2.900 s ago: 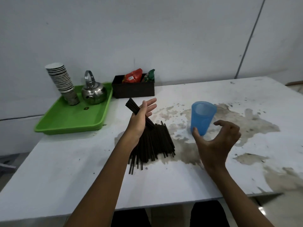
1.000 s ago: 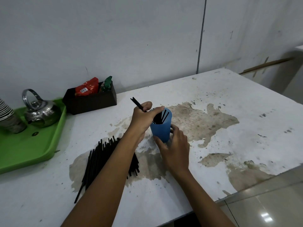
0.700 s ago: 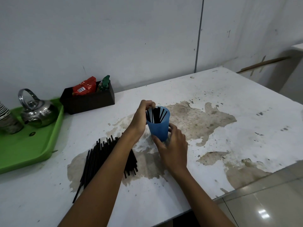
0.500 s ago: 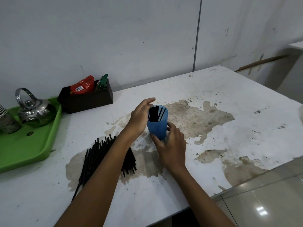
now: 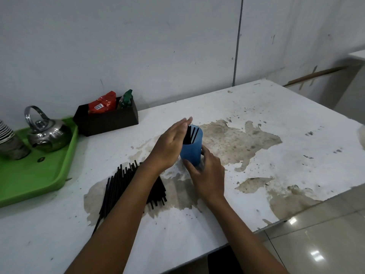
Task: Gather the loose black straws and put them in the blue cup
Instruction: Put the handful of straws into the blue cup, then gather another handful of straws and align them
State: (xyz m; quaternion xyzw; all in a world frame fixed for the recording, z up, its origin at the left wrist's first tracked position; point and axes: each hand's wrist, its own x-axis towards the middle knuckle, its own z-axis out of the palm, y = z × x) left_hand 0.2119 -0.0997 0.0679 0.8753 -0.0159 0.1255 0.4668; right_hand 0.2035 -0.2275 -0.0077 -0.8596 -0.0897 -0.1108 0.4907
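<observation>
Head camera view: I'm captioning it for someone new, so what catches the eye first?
The translucent blue plastic cup at the table's centre, black straws standing inside, right hand gripping its base and left hand flat beside its rim. Next, the fan of loose black straws lying on the stained white table, left of the cup.

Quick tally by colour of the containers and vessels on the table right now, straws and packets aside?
Blue: 1, the blue cup
Green: 1, the green tray
Black: 1, the black box
Silver: 1, the metal kettle
White: 1, the stack of paper cups, partly out of frame
Total: 5
</observation>
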